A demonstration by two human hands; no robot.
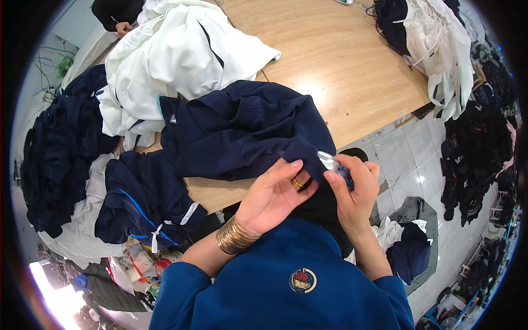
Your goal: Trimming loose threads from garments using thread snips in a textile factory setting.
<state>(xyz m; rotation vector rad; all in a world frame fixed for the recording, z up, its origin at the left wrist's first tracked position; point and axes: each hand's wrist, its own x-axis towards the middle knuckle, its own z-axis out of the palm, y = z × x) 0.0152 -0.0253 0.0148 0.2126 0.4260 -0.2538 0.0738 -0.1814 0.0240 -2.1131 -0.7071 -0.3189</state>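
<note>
A navy garment [247, 129] lies bunched over the near part of the wooden table. My left hand [275, 198], with a ring and a stack of gold bangles, pinches the near edge of this garment between thumb and fingers. Just right of it, my right hand [357, 192] is closed around small thread snips [328, 160]. Their silver blades point up and left, touching or very near the held edge of the cloth. A bit of blue handle shows between my right fingers; the rest is hidden in my palm.
White garments [165, 55] are heaped at the far left of the table [319, 38], with navy garments [135, 198] hanging off its left side. More white clothing [440, 49] lies far right. A grey sack [421, 209] with clothes stands on the tiled floor. Another person's hand [123, 27] shows at top left.
</note>
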